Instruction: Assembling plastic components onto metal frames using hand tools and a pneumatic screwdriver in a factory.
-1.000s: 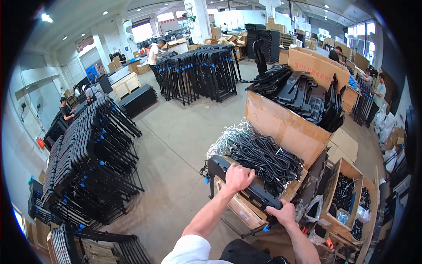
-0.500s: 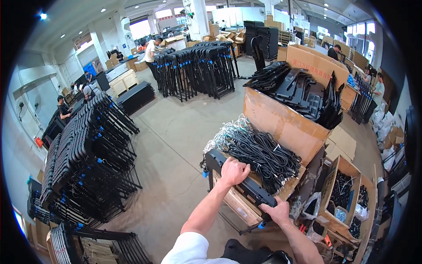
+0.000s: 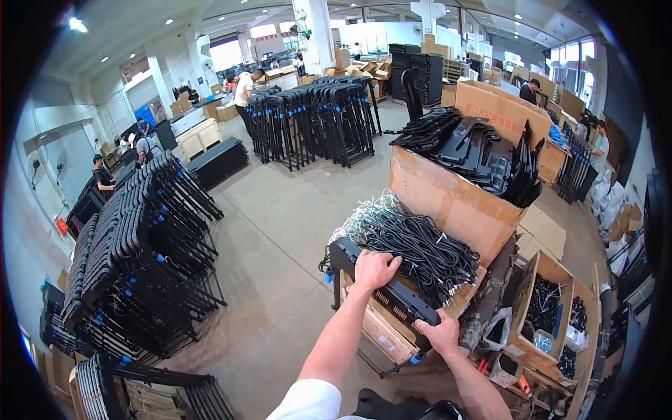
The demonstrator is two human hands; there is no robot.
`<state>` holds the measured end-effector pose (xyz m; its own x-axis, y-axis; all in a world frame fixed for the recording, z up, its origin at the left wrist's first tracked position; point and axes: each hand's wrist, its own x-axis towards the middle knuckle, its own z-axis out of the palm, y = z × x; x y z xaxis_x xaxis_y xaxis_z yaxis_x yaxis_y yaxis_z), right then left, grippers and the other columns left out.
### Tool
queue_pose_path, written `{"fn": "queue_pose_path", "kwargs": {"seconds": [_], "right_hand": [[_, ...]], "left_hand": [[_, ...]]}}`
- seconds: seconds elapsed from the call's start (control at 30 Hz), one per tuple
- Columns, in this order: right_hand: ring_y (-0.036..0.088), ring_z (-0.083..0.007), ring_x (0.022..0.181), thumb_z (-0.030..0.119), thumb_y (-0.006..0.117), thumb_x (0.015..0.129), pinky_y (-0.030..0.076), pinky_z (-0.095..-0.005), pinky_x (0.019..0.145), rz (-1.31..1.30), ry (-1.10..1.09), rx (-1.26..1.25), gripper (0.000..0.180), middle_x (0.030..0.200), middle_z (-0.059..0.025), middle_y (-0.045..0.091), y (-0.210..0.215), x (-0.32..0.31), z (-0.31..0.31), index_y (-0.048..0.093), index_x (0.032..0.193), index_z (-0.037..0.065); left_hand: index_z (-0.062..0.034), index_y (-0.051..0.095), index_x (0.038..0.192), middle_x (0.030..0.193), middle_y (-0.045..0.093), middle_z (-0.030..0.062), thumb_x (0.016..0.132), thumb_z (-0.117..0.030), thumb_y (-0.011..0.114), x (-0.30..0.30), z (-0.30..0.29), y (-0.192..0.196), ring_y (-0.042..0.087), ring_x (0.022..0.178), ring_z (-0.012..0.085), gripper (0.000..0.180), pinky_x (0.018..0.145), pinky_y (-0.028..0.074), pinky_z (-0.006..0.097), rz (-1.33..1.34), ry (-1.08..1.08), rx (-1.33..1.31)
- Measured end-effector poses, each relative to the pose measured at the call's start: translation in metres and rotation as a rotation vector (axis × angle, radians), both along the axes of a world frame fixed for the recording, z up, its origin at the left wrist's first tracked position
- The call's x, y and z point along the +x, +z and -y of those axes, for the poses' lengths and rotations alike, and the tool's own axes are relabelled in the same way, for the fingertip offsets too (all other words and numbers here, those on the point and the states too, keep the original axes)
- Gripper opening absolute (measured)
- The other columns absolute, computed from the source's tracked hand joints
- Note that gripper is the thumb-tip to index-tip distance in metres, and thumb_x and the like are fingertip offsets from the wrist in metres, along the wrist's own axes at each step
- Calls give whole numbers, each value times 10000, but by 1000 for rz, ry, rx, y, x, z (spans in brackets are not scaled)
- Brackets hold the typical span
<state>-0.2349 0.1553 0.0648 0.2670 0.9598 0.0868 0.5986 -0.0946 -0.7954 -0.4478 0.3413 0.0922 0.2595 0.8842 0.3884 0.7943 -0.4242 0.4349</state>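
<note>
The left hand (image 3: 376, 271) curled over the middle of the black slotted bar (image 3: 404, 297); the right hand (image 3: 442, 332) clasped its near end, fingertips partly hidden. The bar, beside the dark cables (image 3: 427, 246), seemed held steady; shifting it called for a level, two-handed grip.

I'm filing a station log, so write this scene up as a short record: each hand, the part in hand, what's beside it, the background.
Left hand: curled over the long black part
Right hand: gripping its near end
Part: slotted along its side, slanting across the view
Beside it: heaped black cables with pale ends
Beyond: large cardboard box holding black parts
Right side: open box of small pieces
Background: rows of black frames; co-workers
</note>
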Motion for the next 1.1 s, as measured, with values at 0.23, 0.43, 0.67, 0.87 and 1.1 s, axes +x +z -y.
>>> {"fn": "queue_pose_path", "kwargs": {"seconds": [0.23,0.43,0.67,0.87,1.1], "right_hand": [[722,-306,719,468,908,706,563,-428,706,-2,9,-29,523,772,-162,725,2,-3,4,730,941,36],[714,-304,709,465,910,704,562,-420,701,-2,-10,22,526,758,-156,717,-2,-1,2,727,931,27],[699,-296,738,462,895,716,558,-414,733,0,0,-2,521,792,-148,707,5,-5,4,731,967,36],[724,-311,761,466,894,715,570,-420,741,31,1,34,523,809,-158,723,-3,0,4,732,975,42],[728,-313,766,469,897,710,571,-421,742,47,31,90,534,820,-158,728,-11,3,2,728,985,44]], "left_hand": [[-34,818,913,937,787,190,1042,-578,446,15,-9,3,748,946,315,672,1041,420,442,-261,124,-233],[-114,833,976,967,788,163,1026,-533,483,17,-10,10,727,948,303,548,1032,418,412,-263,143,-262],[-130,837,1006,974,790,159,1024,-524,494,15,-10,7,726,948,303,523,1035,419,410,-252,158,-258],[-101,827,974,950,788,173,1023,-516,506,18,-6,7,742,924,330,527,1038,434,426,-206,156,-228],[-108,831,987,957,789,170,1020,-526,516,19,-5,10,736,942,330,524,1028,439,419,-229,173,-227]]}}
